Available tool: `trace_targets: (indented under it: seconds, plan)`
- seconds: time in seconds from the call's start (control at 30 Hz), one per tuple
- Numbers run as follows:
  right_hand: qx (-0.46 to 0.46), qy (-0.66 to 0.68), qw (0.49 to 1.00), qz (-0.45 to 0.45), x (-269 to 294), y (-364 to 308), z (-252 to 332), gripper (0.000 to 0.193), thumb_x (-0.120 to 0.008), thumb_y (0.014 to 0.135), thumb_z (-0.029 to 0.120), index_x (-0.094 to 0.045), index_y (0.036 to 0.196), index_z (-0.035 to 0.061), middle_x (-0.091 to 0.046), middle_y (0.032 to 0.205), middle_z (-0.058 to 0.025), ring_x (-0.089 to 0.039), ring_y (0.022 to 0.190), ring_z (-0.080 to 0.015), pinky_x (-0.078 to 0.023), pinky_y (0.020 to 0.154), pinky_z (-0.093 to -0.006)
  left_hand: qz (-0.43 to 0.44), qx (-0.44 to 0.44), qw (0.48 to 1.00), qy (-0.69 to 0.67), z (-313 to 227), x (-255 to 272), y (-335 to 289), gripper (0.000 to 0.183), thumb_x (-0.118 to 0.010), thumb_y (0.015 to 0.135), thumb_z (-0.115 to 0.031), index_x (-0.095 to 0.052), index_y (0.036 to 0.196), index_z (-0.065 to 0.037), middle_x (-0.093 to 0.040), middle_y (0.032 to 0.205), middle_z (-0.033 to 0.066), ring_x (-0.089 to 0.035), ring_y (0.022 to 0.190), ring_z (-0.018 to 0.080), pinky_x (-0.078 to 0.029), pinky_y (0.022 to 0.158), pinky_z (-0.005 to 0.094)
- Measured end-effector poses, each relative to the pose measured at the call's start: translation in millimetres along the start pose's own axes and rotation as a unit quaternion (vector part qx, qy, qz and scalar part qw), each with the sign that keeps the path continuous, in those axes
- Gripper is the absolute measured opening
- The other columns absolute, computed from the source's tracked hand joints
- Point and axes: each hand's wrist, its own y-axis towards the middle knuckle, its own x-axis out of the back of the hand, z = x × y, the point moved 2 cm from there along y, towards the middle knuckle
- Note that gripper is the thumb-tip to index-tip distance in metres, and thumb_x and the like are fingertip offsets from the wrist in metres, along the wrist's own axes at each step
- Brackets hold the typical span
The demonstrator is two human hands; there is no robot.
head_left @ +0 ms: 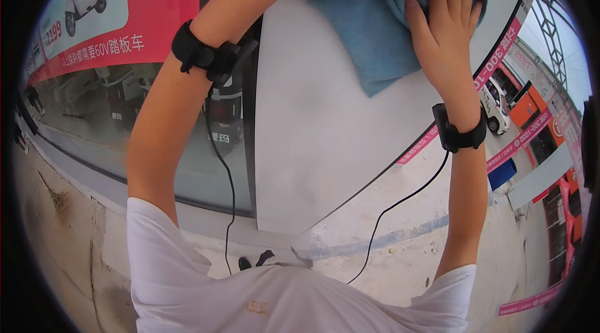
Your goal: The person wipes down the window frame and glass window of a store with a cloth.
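Wall: a pale grey panel (pixel 312 145) fills the centre, upright.
Window: a shop window (pixel 94 114) at nine o'clock, reflecting a scooter, set just beside the panel.
Banner: a red banner (pixel 156 2) across the glass at eleven o'clock.
Ground: a worn concrete pavement (pixel 406 233) at five o'clock.
Street: a white car (pixel 497 108) and orange shopfronts (pixel 531 102) at three o'clock.
Light: daylight.

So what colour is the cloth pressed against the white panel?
Light blue; the cloth shows best in the head view, under the right hand.
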Motion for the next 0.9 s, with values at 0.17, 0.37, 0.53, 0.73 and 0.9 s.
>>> trace_targets:
  seconds: [0.17, 0.37, 0.53, 0.73, 0.9]
  plan:
    - [-0.058, 0.158, 0.967, 0.193, -14, -120, 115, 0.080, -0.059, 0.084, 0.022, -0.033, 0.158, 0.0029, -0.017, 0.161, -0.0349, -0.004, 0.149, -0.0578, 0.007, 0.113, -0.0722, 0.061, 0.227, 0.969, -0.070, -73, 60, -151, 0.059, -0.071, 0.083, -0.012, -0.052, 0.138, 0.003, -0.043, 0.150, 0.0242, -0.048, 0.133, 0.0441, -0.043, 0.108, 0.0438]
    - [-0.166, 0.152, 0.960, 0.164, -14, -118, 138, 0.085, -0.057, 0.084, 0.018, -0.023, 0.161, 0.0034, -0.009, 0.161, -0.0403, -0.003, 0.149, -0.0560, 0.010, 0.113, -0.0700, 0.107, 0.399, 0.888, -0.201, -105, 89, -149, 0.069, -0.072, 0.084, -0.011, -0.042, 0.145, 0.002, -0.044, 0.148, 0.0257, -0.051, 0.129, 0.0433, -0.042, 0.110, 0.0428]
    - [-0.195, 0.174, 0.963, 0.073, -31, -122, 175, 0.079, -0.051, 0.089, 0.024, -0.025, 0.159, -0.0004, -0.008, 0.161, -0.0412, -0.007, 0.148, -0.0573, 0.005, 0.117, -0.0654, 0.095, 0.552, 0.772, -0.300, -126, 109, -214, 0.075, -0.074, 0.087, -0.018, -0.037, 0.149, 0.004, -0.046, 0.147, 0.0265, -0.050, 0.133, 0.0419, -0.039, 0.113, 0.0419]
    - [-0.391, 0.174, 0.894, 0.133, -42, -296, 213, 0.072, -0.051, 0.091, 0.017, -0.030, 0.158, 0.0018, -0.009, 0.162, -0.0402, -0.005, 0.151, -0.0561, -0.006, 0.119, -0.0646, 0.158, 0.568, 0.755, -0.285, -162, 113, -311, 0.081, -0.075, 0.087, -0.022, -0.034, 0.151, 0.006, -0.042, 0.153, 0.0267, -0.046, 0.139, 0.0403, -0.037, 0.115, 0.0399]
    - [-0.448, 0.200, 0.871, 0.027, -22, -172, 195, 0.069, -0.045, 0.099, 0.020, -0.021, 0.162, 0.0058, -0.002, 0.169, -0.0264, -0.001, 0.157, -0.0406, -0.007, 0.124, -0.0529, 0.132, 0.548, 0.726, -0.393, -121, 115, -274, 0.082, -0.076, 0.087, -0.023, -0.036, 0.152, 0.005, -0.040, 0.155, 0.0263, -0.044, 0.141, 0.0404, -0.036, 0.117, 0.0386]
